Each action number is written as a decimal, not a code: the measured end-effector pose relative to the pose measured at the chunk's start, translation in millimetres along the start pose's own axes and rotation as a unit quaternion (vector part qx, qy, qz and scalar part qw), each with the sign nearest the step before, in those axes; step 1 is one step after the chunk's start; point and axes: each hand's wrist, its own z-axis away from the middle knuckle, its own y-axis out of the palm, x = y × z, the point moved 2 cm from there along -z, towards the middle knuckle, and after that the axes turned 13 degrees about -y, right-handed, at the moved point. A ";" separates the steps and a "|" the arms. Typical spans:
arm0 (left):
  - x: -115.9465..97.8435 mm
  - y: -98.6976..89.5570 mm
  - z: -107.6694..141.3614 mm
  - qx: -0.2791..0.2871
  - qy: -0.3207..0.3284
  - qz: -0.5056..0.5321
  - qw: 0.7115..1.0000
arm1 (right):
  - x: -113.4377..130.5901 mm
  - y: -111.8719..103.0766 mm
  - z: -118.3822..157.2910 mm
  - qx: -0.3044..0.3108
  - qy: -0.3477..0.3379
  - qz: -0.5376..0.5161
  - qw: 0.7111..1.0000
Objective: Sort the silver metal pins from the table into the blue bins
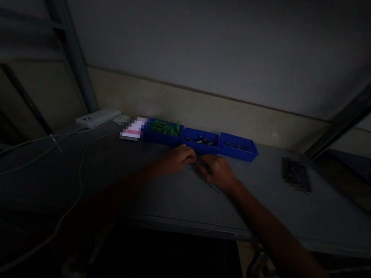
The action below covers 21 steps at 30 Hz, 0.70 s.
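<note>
My left hand (pixel 181 158) and my right hand (pixel 218 171) meet over the grey table, just in front of the blue bins. Both are closed, fingertips pinched towards each other. A small, thin metal piece (pixel 197 163) shows between the fingertips; the dim light hides its exact kind. Beneath my right hand, another thin metal piece (pixel 211 186) lies on the tabletop. The middle blue bin (pixel 204 149), nearest to my hands, contains small metal parts. Green pieces (pixel 164 128) fill the left blue bin (pixel 159 139). In the right blue bin (pixel 243 155) lie thin, dark metal parts.
A white power strip (pixel 98 117) with trailing cables (pixel 81 166) is on the left. Beside the left bin lies a blurred white and pink item (pixel 133 129). A blurred dark object (pixel 298 174) rests at right. Metal frame posts (pixel 70 49) flank the table (pixel 169 206).
</note>
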 end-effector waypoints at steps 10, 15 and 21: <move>0.8 -2.2 0.4 -0.065 -0.010 0.049 0.997 | -6.4 -5.0 1.0 -0.069 0.039 -0.022 0.997; 0.7 0.4 1.1 -0.085 -0.001 0.036 0.996 | -6.4 -7.7 2.5 -0.090 0.039 -0.042 0.994; 1.1 5.1 0.8 -0.088 -0.016 0.029 0.996 | -7.5 -7.3 3.6 -0.107 0.030 -0.057 0.992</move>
